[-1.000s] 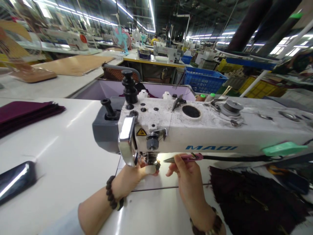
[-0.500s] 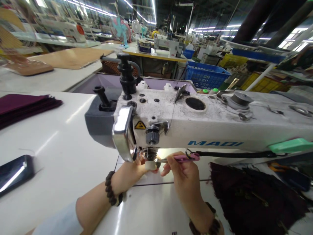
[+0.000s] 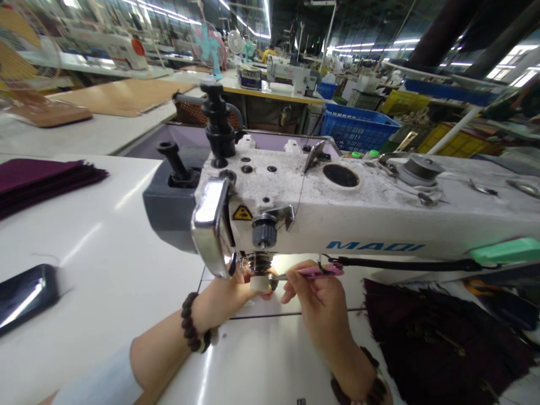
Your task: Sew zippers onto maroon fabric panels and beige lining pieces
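The white sewing machine head [image 3: 270, 191], lettered MAQI, spans the middle of the view. Under its needle end, my left hand [image 3: 223, 301] is closed, fingertips pinching a small white cylindrical piece [image 3: 259, 283]; the machine partly hides those fingers. From the other side, my right hand [image 3: 323, 304] grips a pink-handled tool [image 3: 316, 271] with a thin metal shaft. Its tip reaches a small metal part [image 3: 272, 279] right beside the white piece; whether they touch I cannot tell. The silver cover [image 3: 211, 228] stands just above my left fingers.
A dark phone [image 3: 27, 298] and a stack of maroon cloth [image 3: 42, 183] lie on the white table at left. Dark cloth [image 3: 442, 337] with frayed edges lies at right. A blue basket [image 3: 358, 129], fans and other sewing machines stand behind.
The view has shifted very slightly. Both hands keep nearly the same place and hold, with the tool's tip still at the metal part.
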Demonstrator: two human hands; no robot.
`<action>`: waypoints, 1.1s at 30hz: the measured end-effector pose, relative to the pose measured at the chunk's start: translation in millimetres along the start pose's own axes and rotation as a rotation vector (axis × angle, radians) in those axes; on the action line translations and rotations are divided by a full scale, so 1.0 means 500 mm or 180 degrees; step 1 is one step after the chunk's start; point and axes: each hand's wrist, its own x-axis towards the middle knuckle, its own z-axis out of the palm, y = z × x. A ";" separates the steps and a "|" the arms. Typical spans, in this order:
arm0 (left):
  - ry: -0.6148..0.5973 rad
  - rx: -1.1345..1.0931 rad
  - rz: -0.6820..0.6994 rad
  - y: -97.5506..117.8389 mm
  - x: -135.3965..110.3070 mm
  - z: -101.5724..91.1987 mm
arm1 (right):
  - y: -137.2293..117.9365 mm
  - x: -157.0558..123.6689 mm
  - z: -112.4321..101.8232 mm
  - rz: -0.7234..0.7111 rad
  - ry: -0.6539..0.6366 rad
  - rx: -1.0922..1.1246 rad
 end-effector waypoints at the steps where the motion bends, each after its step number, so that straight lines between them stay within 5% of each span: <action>1: -0.0031 0.0025 -0.0004 0.001 0.000 -0.001 | 0.000 0.001 -0.001 0.0001 -0.0028 -0.0014; 17: -0.0453 0.0704 0.0005 0.009 0.001 -0.004 | -0.006 0.008 -0.013 0.0167 -0.0329 -0.0352; 33: 0.0143 0.0581 0.0057 -0.001 -0.001 0.020 | 0.000 -0.001 -0.001 0.0162 0.0097 -0.0457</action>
